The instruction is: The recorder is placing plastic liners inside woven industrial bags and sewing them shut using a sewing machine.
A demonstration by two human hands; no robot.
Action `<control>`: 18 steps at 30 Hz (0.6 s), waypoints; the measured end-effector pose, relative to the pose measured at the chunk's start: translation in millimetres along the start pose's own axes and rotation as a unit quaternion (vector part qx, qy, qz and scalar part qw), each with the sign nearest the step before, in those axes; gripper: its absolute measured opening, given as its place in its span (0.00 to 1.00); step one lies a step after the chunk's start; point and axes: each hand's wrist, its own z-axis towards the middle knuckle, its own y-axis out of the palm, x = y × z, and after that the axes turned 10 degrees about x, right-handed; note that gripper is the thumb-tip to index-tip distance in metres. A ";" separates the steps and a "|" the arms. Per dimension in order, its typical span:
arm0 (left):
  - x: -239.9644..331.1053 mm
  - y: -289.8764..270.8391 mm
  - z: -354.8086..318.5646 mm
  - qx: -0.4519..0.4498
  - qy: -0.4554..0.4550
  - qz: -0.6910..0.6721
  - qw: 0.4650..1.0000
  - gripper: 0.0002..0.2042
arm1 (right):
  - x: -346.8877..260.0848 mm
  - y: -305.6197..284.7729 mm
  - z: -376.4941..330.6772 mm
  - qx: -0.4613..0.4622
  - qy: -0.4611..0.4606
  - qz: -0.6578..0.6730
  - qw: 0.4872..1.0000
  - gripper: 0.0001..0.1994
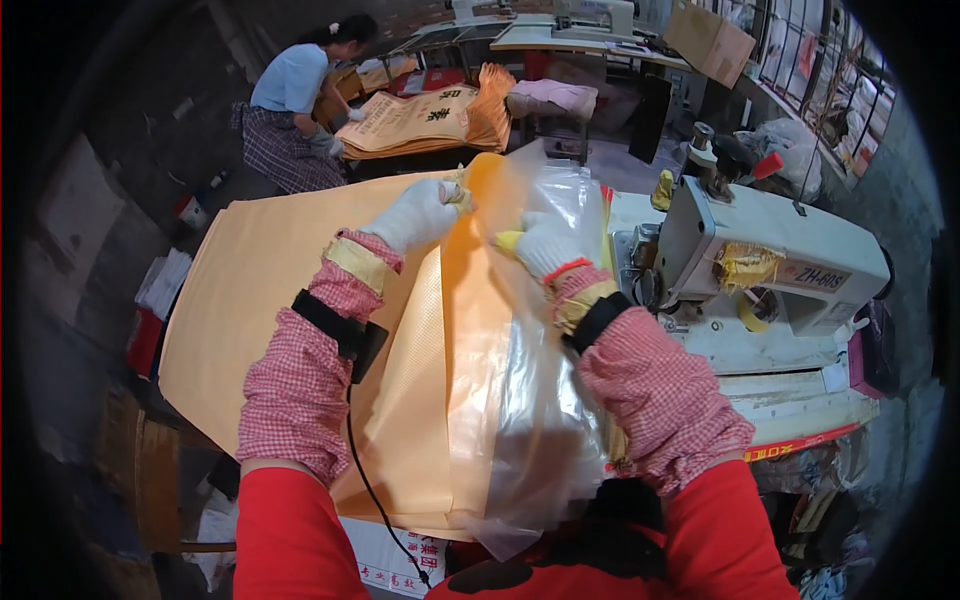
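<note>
Head view: my left hand point(420, 213) pinches orange sack point(300, 300) mouth, right hand point(545, 245) grips clear liner point(540, 400). Judge: keep edges aligned, liner flat.

Both gloved hands are working at the far end of an orange woven sack point(420, 340): the left hand point(420, 213) is pinching its top edge, the right hand point(545, 245) is gripping the clear plastic liner point(540, 400) lying inside it. A white sewing machine point(770, 265) is sitting just right, and another person point(290, 105) is crouching beyond beside a stack of sacks point(430, 120).
</note>
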 end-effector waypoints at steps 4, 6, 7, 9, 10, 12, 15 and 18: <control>22.1 -1.4 -9.3 0.059 -0.100 -0.176 0.978 0.11 | -21.2 38.2 7.5 -0.001 0.065 0.306 0.950 0.18; 9.3 -14.5 -21.1 0.118 -0.119 -0.194 0.967 0.12 | -40.4 32.5 -1.3 -0.022 0.077 0.293 0.953 0.18; -4.5 -26.2 -25.5 0.192 -0.092 -0.187 0.959 0.11 | -48.0 30.9 -4.8 -0.040 0.089 0.276 0.956 0.19; -14.6 -52.4 -33.6 0.263 -0.058 -0.181 0.946 0.10 | 64.7 73.0 -39.8 -0.041 0.153 0.412 0.897 0.19; 29.4 -38.3 7.1 0.250 -0.019 -0.240 0.938 0.10 | 123.2 61.3 29.1 0.074 0.103 0.376 0.918 0.17; 21.9 -68.5 -14.4 0.281 -0.050 -0.233 0.930 0.10 | 88.3 68.4 19.3 0.035 0.123 0.339 0.932 0.15; 23.0 -91.8 -36.7 0.261 -0.016 -0.039 0.964 0.10 | 22.0 18.6 -17.5 -0.018 0.180 0.177 0.967 0.10; 47.5 -82.7 -25.5 0.225 0.070 0.175 0.956 0.09 | -53.1 19.9 -38.0 0.118 -0.108 -0.228 0.960 0.08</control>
